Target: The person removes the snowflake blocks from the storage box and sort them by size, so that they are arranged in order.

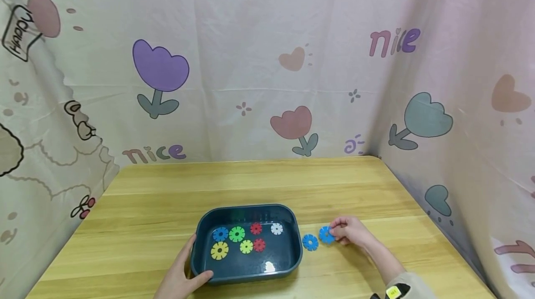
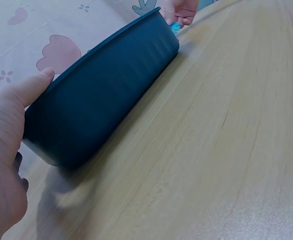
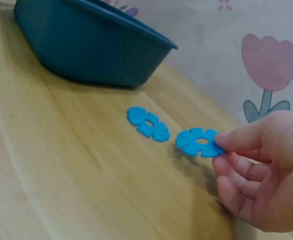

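A dark teal plastic basin (image 1: 246, 266) stands on the table with several notched plastic discs inside: blue, green, yellow, red and white. My left hand (image 1: 182, 271) grips its left end, thumb over the near rim and fingers along the outer wall. Right of the basin, my right hand (image 1: 351, 231) pinches a blue notched disc (image 3: 199, 142) between thumb and fingers, just above the table. Another blue notched disc (image 3: 148, 123) lies flat on the wood between that hand and the basin.
The light wooden table (image 1: 167, 187) stretches out around the basin. Behind it and along both sides hangs a pale printed curtain (image 1: 242, 57) with flowers and lettering. A dark band with a yellow tag (image 1: 393, 292) sits at my right sleeve.
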The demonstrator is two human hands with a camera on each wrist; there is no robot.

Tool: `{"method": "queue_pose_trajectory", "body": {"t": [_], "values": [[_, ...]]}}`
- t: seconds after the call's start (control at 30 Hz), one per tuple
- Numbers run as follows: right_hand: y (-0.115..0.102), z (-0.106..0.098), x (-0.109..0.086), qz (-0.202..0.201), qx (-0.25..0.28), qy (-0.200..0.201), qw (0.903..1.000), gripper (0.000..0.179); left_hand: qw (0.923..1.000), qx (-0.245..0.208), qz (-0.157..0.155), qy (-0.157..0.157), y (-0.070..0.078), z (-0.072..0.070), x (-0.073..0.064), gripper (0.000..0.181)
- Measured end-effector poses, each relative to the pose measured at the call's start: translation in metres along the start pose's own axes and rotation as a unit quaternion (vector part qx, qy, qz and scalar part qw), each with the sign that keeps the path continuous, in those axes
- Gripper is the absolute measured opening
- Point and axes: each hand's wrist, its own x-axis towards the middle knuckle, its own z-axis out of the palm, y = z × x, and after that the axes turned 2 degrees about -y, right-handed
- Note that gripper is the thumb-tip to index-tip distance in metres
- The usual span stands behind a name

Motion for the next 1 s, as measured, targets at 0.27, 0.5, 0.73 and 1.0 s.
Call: {"method": "queue_pose_trajectory", "body": {"t": [0.27,0.5,0.73,1.0], "values": [[0.006,0.004,-0.002,-0.010,-0.077,0.010,0.9969,0.014,0.9999,-0.002,0.011,0.002,0.001,0.001,-0.001,0.100],[0.003,0.008,-0.002,-0.018,-0.104,0.012,0.9943,0.011,0.9999,-0.008,0.006,-0.002,0.000,-0.001,-0.001,0.099],[0.000,0.011,-0.002,-0.009,-0.113,0.034,0.9930,0.010,0.9998,0.003,0.019,0.006,0.001,-0.001,-0.001,0.098],[-0.007,0.010,-0.004,-0.005,-0.078,0.048,0.9958,0.018,0.9999,0.002,0.016,0.005,0.001,-0.001,-0.002,0.098]]}}
